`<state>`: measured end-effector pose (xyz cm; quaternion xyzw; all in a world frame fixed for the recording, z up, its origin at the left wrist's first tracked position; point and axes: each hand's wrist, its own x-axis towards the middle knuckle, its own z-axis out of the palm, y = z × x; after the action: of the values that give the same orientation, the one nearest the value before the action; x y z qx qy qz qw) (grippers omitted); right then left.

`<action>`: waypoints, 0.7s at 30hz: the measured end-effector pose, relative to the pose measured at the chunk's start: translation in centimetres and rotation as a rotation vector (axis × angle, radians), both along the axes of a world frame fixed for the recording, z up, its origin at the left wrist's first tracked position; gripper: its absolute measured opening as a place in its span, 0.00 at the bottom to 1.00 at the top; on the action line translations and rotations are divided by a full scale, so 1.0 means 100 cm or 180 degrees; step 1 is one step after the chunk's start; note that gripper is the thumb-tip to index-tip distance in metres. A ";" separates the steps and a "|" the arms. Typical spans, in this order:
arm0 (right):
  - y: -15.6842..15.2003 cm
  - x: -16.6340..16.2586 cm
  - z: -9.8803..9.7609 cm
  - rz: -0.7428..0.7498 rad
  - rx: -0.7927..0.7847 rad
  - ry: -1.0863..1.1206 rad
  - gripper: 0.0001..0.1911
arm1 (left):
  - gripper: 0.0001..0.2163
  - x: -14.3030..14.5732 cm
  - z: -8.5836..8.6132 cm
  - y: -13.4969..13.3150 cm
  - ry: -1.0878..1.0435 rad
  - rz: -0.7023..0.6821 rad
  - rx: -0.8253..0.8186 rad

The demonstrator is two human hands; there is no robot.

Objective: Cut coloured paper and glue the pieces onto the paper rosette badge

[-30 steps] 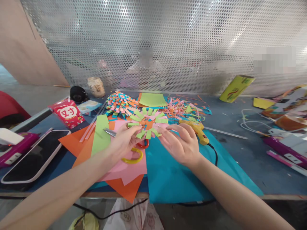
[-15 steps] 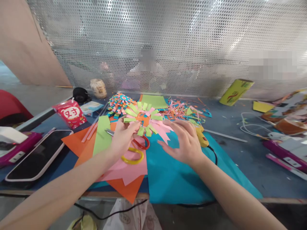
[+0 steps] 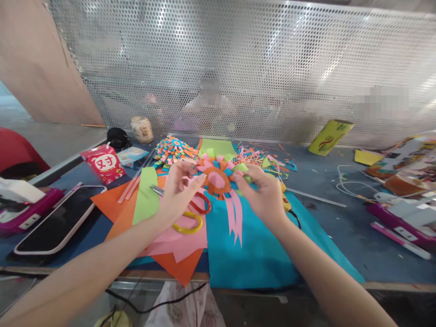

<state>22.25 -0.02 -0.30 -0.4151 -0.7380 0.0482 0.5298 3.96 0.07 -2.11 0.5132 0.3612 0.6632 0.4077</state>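
Rosette [image 3: 216, 178] of layered paper, held above the table [image 3: 327, 181]; left hand [image 3: 179, 190] and right hand [image 3: 264, 193] pinch its opposite edges. It carries a rounded pink centre [image 3: 217, 180] on an orange disc [image 3: 221, 192], bordered by short pink, green, blue and orange strips [image 3: 210, 153]. Two flat pink tails [image 3: 239, 213] with notched ends hang below.

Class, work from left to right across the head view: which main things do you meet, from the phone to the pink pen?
Phone, jar, left hand, paper flower, right hand, yellow tube, pink pen.
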 end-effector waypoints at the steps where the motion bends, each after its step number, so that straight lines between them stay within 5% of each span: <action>1: 0.003 0.002 0.001 0.0096 -0.0476 0.0433 0.14 | 0.17 -0.002 -0.001 0.003 0.0070 0.0336 0.0048; 3: 0.009 0.004 -0.001 0.0351 -0.1166 0.1103 0.18 | 0.21 -0.005 -0.002 0.008 -0.0018 0.0489 -0.0144; 7: 0.016 0.006 -0.008 0.0781 -0.1759 0.1666 0.24 | 0.18 -0.006 -0.002 0.013 -0.0121 -0.0621 -0.0968; 9: 0.015 0.007 -0.010 0.0990 -0.2020 0.1820 0.24 | 0.16 -0.006 -0.002 0.013 -0.0027 -0.0822 -0.1052; 15: 0.011 0.019 -0.015 0.0845 -0.2627 0.1372 0.19 | 0.16 -0.011 0.002 0.013 -0.0118 -0.0590 -0.0989; 21: 0.010 0.020 -0.018 0.0462 -0.2390 0.0851 0.16 | 0.12 -0.011 0.002 0.014 -0.0098 -0.0458 -0.0746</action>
<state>24.27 0.96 -2.11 -0.5167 -0.6211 0.4053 0.4279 2.88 1.45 -1.90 0.4764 0.3922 0.5933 0.5169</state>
